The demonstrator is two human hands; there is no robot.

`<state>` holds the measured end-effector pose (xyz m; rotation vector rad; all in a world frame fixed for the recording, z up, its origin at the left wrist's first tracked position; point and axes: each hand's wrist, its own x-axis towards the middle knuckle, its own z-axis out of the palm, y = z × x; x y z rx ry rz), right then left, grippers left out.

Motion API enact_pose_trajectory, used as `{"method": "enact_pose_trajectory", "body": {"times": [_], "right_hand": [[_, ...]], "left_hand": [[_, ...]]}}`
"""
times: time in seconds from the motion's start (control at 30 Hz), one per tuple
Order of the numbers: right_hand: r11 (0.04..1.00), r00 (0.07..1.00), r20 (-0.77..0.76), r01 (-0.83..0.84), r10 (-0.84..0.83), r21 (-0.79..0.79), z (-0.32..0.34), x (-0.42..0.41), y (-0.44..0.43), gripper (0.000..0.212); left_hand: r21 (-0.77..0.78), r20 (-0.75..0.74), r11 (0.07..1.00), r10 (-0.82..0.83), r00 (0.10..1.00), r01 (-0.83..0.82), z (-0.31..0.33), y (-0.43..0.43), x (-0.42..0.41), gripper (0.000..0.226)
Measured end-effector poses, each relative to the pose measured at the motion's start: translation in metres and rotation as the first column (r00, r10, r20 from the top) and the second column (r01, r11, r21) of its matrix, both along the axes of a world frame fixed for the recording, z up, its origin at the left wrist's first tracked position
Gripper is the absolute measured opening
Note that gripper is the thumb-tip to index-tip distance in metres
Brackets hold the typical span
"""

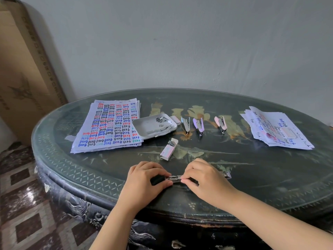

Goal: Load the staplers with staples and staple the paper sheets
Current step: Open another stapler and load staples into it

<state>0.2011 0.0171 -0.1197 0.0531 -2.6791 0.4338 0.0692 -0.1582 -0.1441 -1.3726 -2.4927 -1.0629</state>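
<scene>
Both hands hold a dark stapler point(173, 178) lying open near the table's front edge. My left hand point(146, 179) grips its black end. My right hand point(203, 177) pinches the metal staple channel from the right. Three more staplers lie open further back: a blue one point(186, 124), a purple one point(198, 125) and a pink one point(221, 123). A white tray point(144, 127) holds several staple strips. An opened staple box point(168, 149) lies in front of the tray. A stack of printed sheets point(110, 125) sits at the left, and a looser pile of sheets point(275, 129) at the right.
The dark oval table point(90, 177) has a glass top and carved edge. A second small staple box point(175, 119) lies behind the tray, and another box point(288, 132) rests on the right pile. A tall cardboard box point(23, 69) leans on the wall at left.
</scene>
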Motion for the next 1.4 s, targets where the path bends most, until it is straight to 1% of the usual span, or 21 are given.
{"method": "enact_pose_trajectory", "body": {"times": [0.23, 0.33, 0.5, 0.57, 0.63, 0.7, 0.77, 0.87, 0.9, 0.93, 0.97, 1.03, 1.1, 1.13, 1.17, 1.2, 1.23, 1.27, 1.3, 1.33, 1.4], "right_hand": [[0.999, 0.999, -0.038, -0.002, 0.004, 0.054, -0.003, 0.0, 0.001, 0.003], [0.997, 1.0, -0.007, 0.006, -0.006, 0.073, -0.001, 0.003, 0.006, 0.008], [0.998, 0.983, 0.182, 0.021, -0.009, -0.06, 0.0, 0.003, 0.004, 0.031], [0.99, 0.978, 0.21, 0.038, -0.009, -0.133, 0.001, 0.002, 0.001, 0.038], [0.967, 0.986, 0.156, 0.101, -0.065, -0.234, 0.004, 0.004, 0.0, 0.036], [0.917, 0.98, 0.047, 0.196, -0.191, -0.346, 0.006, 0.01, 0.002, 0.027], [0.878, 0.957, -0.037, 0.249, -0.288, -0.408, 0.006, 0.017, 0.004, 0.02], [0.877, 0.958, -0.082, 0.214, -0.274, -0.43, 0.003, 0.021, 0.004, 0.016], [0.892, 0.965, -0.086, 0.194, -0.249, -0.409, 0.002, 0.02, 0.003, 0.013], [0.917, 0.972, -0.082, 0.177, -0.219, -0.357, 0.0, 0.018, 0.003, 0.009], [0.942, 0.98, -0.059, 0.167, -0.191, -0.29, -0.001, 0.016, 0.002, 0.01], [0.966, 0.986, -0.021, 0.157, -0.164, -0.204, -0.004, 0.015, 0.002, 0.02], [0.963, 0.98, 0.009, 0.196, -0.198, -0.184, 0.001, 0.019, 0.002, 0.026], [0.962, 0.972, 0.052, 0.236, -0.231, -0.139, 0.006, 0.022, 0.005, 0.03], [0.958, 0.951, 0.135, 0.285, -0.277, -0.045, 0.013, 0.027, 0.01, 0.035], [0.944, 0.917, 0.226, 0.323, -0.33, 0.067, 0.019, 0.031, 0.018, 0.037], [0.925, 0.869, 0.318, 0.351, -0.379, 0.146, 0.026, 0.036, 0.027, 0.035], [0.913, 0.823, 0.396, 0.384, -0.407, 0.139, 0.033, 0.039, 0.034, 0.03], [0.904, 0.794, 0.454, 0.424, -0.404, 0.063, 0.04, 0.041, 0.041, 0.024], [0.886, 0.795, 0.473, 0.459, -0.381, -0.058, 0.044, 0.043, 0.046, 0.019], [0.831, 0.837, 0.436, 0.477, -0.329, -0.288, 0.048, 0.042, 0.047, 0.015]], "left_hand": [[0.005, 0.007, 1.0, -0.001, 1.0, 0.001, 0.0, -0.001, 0.0, 0.034], [0.004, 0.009, 1.0, -0.003, 1.0, 0.003, 0.001, 0.0, 0.0, 0.035], [-0.003, 0.004, 1.0, 0.002, 1.0, -0.002, 0.0, 0.0, 0.0, 0.035], [-0.002, 0.002, 1.0, 0.001, 1.0, -0.001, 0.0, -0.001, 0.0, 0.035], [0.002, 0.004, 1.0, 0.001, 1.0, -0.001, 0.0, -0.001, 0.0, 0.035], [0.005, 0.008, 1.0, -0.001, 1.0, 0.001, 0.0, 0.0, 0.0, 0.036], [0.008, 0.009, 1.0, -0.004, 1.0, 0.004, 0.0, 0.0, 0.0, 0.037], [0.012, 0.012, 1.0, -0.004, 1.0, 0.004, 0.0, -0.001, 0.0, 0.037], [0.013, 0.012, 1.0, -0.005, 1.0, 0.005, 0.0, 0.0, 0.0, 0.036], [0.013, 0.013, 1.0, -0.007, 1.0, 0.007, 0.0, 0.0, 0.0, 0.035], [0.014, 0.017, 1.0, -0.007, 1.0, 0.007, 0.001, 0.0, 0.0, 0.034], [0.02, 0.022, 1.0, -0.003, 1.0, 0.002, 0.001, 0.001, 0.0, 0.033], [0.02, 0.019, 1.0, 0.001, 1.0, -0.002, 0.0, 0.0, 0.001, 0.033], [0.019, 0.017, 1.0, 0.002, 1.0, -0.002, 0.0, 0.0, 0.001, 0.033], [0.016, 0.014, 1.0, 0.001, 1.0, -0.001, 0.0, 0.0, 0.001, 0.034], [0.012, 0.013, 1.0, 0.001, 1.0, -0.001, 0.001, 0.0, 0.001, 0.034], [0.009, 0.013, 1.0, 0.003, 1.0, -0.003, 0.001, 0.0, 0.001, 0.034], [0.007, 0.01, 1.0, 0.003, 1.0, -0.003, 0.001, 0.0, 0.001, 0.034], [0.004, 0.005, 1.0, 0.001, 1.0, -0.001, 0.001, 0.0, 0.001, 0.034], [0.003, 0.0, 1.0, -0.001, 1.0, 0.001, 0.001, 0.001, 0.001, 0.034], [0.005, -0.008, 1.0, -0.004, 1.0, 0.004, 0.0, 0.001, 0.002, 0.033]]}}
